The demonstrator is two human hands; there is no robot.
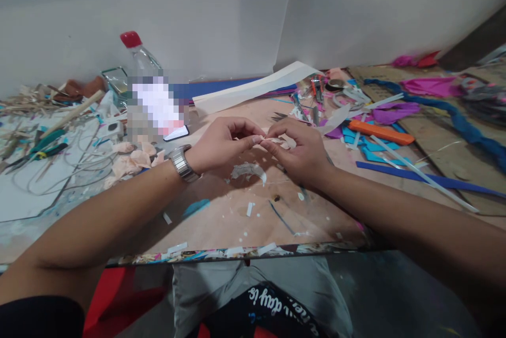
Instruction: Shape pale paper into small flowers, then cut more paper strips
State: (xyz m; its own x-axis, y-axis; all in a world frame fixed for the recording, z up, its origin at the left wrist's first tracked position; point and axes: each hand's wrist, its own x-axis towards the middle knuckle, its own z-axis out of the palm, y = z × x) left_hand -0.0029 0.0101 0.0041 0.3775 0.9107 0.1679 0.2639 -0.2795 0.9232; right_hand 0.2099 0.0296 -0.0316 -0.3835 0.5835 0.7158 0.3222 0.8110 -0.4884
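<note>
Above the middle of the desk (221, 230), we pinch one small pale pink piece (280, 143) between left hand (217, 143) and right hand (302, 151); the fingers of both are closed on it, with thumb tips very near together. To do this well, we should press lightly and evenly, away from the whitish smear (255, 170) below, perhaps sticky.

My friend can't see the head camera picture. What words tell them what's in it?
The left hand, with a metal watch at its wrist, and the right hand pinch a small pale piece between them over a cluttered table. Green-handled pliers and a red-capped bottle are on the left; an orange tool lies among colourful scraps on the right.
</note>
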